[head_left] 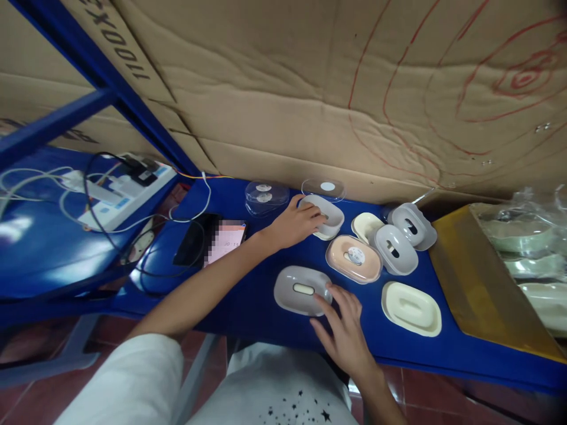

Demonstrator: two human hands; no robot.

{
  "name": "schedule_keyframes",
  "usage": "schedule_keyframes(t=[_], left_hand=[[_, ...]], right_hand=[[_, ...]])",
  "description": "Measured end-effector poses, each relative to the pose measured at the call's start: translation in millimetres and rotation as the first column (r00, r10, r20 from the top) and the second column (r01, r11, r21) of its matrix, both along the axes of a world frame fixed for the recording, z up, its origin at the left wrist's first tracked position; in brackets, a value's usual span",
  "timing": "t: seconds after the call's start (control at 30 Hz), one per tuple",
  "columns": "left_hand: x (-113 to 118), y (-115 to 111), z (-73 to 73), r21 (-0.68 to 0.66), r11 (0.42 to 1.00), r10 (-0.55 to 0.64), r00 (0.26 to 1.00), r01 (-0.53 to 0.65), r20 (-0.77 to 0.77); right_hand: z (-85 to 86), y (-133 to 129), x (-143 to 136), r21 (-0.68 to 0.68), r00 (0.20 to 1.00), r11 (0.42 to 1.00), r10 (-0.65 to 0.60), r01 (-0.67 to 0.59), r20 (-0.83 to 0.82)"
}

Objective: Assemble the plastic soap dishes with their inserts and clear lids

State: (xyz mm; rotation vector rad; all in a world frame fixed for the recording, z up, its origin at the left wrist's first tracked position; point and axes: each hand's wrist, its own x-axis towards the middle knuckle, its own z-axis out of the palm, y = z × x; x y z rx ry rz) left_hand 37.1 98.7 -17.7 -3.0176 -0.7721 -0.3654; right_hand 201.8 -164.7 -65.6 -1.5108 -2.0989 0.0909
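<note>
Head view: right fingers spread at grey dish edge, left fingers over far tub, grip unclear

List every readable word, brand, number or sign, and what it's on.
"1100X", upside down, next character cut off: brown cardboard panel, upper left.
"20:15": smartphone with lit pink screen, partly pixelated.
Too small or blurred: round white label on peach oblong container; white round stickers on clear plastic lids; dark print on cardboard, far left.
No readable brand.
</note>
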Motion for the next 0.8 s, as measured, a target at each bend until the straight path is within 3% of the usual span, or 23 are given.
schedule_keyframes(t=[0.2,0.3,0.4,0.57,0.7,0.77,0.8], left_hand=[[-2.0,4.6,5.8,0.022,0.998,0.056,0.997,-0.057,0.057],[8.7,21.5,16.6,0.046,0.965,0.248,0.956,-0.258,0.154],[19.8,39.3,20.7,0.038,0.909,0.404,0.902,-0.414,0.154],[23.5,50.4,16.0,0.031,0.904,0.417,0.897,-0.425,0.147],[3.0,27.5,25.9,0.054,0.926,0.361,0.916,-0.375,0.175],[-16.9,-5.1,34.6,0.099,0.946,0.285,0.936,-0.310,0.206],[-28.0,-27.2,39.1,0.190,0.959,0.156,0.951,-0.211,0.268]], right_hand=[[0.7,1.5,0.3,-0.029,1.000,0.999,0.023,-0.023,-0.002],[2.1,2.0,0.1,-0.021,1.000,1.000,0.009,-0.009,0.000],[4.5,2.5,-0.1,-0.022,1.000,1.000,-0.011,0.011,-0.009],[5.7,3.3,-0.5,-0.035,1.000,0.999,-0.021,0.021,-0.014],[2.0,-2.0,2.5,-0.025,0.998,0.999,-0.038,0.037,-0.044],[3.9,-7.3,7.3,0.045,0.988,0.994,-0.091,0.098,-0.123],[7.2,-10.0,10.6,0.083,0.977,0.988,-0.113,0.129,-0.180]])
